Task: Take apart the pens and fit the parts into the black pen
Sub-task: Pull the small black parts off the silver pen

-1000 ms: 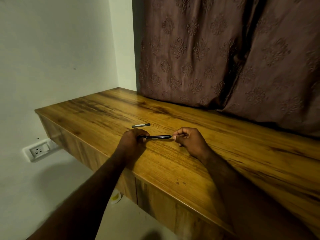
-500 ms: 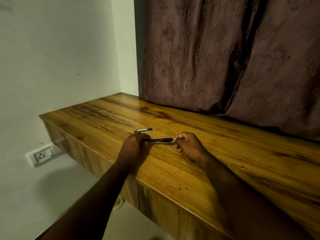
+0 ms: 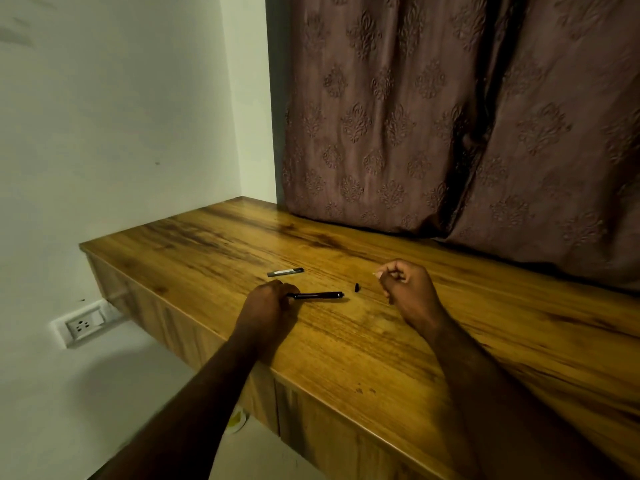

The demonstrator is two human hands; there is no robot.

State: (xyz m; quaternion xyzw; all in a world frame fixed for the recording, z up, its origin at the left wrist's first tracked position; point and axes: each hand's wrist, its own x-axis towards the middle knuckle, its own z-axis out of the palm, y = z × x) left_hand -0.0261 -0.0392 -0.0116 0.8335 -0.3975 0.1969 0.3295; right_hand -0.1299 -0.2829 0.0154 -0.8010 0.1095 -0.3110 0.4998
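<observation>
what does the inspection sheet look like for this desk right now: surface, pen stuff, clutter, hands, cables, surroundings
surface: wooden desk, glossy grain, a few dark marks near the front edge.
job's things: black pen pointing right, its left end in the left hand; small black piece lying loose off its free end, apart from it; grey pen lying behind, untouched.
clutter: nothing seen.
hands: left hand grips the black pen's end; right hand is right of the piece, fingers curled, tips pinched; whether they hold anything is too small to tell.
cables: nothing seen.
surroundings: white wall, wall socket, patterned curtain behind the desk, yellow-white object on the floor below.
</observation>
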